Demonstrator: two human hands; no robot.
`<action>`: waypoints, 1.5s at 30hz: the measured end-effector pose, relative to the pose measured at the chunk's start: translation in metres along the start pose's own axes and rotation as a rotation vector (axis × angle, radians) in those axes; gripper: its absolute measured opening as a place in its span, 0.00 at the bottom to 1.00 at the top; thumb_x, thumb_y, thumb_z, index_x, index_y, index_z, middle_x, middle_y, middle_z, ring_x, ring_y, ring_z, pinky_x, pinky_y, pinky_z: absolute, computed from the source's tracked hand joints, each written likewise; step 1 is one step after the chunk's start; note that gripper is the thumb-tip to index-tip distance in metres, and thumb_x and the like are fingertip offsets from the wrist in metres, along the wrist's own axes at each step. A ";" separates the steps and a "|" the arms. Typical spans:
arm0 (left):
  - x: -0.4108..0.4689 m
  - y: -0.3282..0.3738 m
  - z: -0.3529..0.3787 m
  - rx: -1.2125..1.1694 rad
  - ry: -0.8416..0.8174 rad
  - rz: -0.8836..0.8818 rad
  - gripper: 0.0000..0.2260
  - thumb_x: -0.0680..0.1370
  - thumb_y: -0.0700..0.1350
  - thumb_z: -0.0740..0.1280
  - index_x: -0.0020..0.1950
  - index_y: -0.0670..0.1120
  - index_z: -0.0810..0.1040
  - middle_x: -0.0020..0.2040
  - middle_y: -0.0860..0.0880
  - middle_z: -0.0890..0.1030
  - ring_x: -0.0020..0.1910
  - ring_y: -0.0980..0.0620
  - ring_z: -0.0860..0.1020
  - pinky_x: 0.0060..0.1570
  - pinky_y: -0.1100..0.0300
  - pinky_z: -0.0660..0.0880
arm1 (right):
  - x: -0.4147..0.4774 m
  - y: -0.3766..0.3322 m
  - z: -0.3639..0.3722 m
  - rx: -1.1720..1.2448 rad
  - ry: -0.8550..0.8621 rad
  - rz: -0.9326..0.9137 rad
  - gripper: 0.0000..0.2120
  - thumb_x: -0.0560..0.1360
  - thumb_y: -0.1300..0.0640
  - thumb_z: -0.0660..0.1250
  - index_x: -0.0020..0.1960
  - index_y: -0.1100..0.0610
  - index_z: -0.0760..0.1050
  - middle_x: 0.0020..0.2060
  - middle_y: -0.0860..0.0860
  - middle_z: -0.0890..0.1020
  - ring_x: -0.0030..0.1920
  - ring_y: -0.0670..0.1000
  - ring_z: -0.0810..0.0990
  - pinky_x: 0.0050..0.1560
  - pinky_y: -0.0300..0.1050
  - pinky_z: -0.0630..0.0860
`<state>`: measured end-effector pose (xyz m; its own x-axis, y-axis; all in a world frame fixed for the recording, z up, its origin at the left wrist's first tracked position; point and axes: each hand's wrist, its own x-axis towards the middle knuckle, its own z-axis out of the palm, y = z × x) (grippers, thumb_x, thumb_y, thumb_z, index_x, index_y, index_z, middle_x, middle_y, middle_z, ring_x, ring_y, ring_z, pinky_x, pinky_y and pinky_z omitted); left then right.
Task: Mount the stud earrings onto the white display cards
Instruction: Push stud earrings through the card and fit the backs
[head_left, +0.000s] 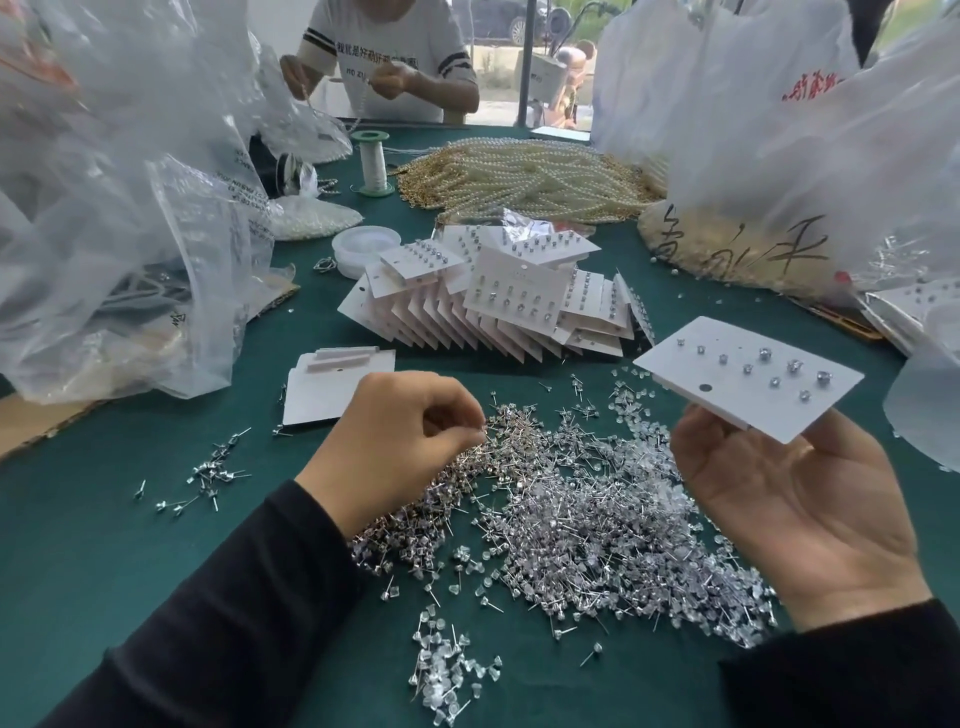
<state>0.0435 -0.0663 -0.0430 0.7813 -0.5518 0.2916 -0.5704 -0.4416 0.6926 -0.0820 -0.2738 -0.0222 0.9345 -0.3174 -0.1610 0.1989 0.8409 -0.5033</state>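
Display card (727, 393), white, studded face up, long axis left to right, gripped by right hand (795, 499) fingers above tabletop (78, 545). Left hand (405, 441) fingers pinch into stud earrings (571, 499) pile.

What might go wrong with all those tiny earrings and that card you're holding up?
1. The right hand holds the white card tilted, by one edge; it might slip, and its mounted studs could shake loose.
2. The left hand pinches into the pile of stud earrings, where posts stick out everywhere; a finger might get pricked.
3. Loose studs lie scattered on the green table and may get lost.
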 end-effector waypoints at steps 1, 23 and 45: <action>0.000 0.000 0.001 -0.042 0.029 -0.036 0.05 0.67 0.40 0.75 0.37 0.49 0.83 0.32 0.56 0.82 0.31 0.61 0.79 0.34 0.71 0.74 | 0.000 0.000 0.000 -0.004 0.003 0.000 0.11 0.72 0.52 0.62 0.42 0.54 0.83 0.48 0.49 0.83 0.42 0.46 0.81 0.40 0.41 0.79; 0.005 0.016 0.034 0.263 -0.183 0.076 0.08 0.74 0.47 0.68 0.52 0.51 0.82 0.45 0.53 0.73 0.49 0.55 0.69 0.52 0.64 0.66 | 0.001 0.001 0.002 0.004 0.014 0.013 0.12 0.71 0.53 0.61 0.39 0.54 0.83 0.47 0.49 0.84 0.41 0.46 0.81 0.39 0.39 0.78; -0.009 0.057 0.004 -0.559 0.272 0.076 0.06 0.65 0.41 0.72 0.41 0.47 0.82 0.39 0.53 0.84 0.38 0.58 0.82 0.40 0.70 0.76 | -0.003 0.025 0.008 -0.173 -0.199 0.115 0.34 0.62 0.58 0.78 0.64 0.65 0.71 0.59 0.62 0.78 0.56 0.58 0.79 0.53 0.52 0.77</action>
<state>0.0029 -0.0897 -0.0089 0.8220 -0.3350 0.4605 -0.4658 0.0697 0.8821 -0.0774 -0.2487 -0.0274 0.9909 -0.1179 -0.0643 0.0512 0.7740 -0.6312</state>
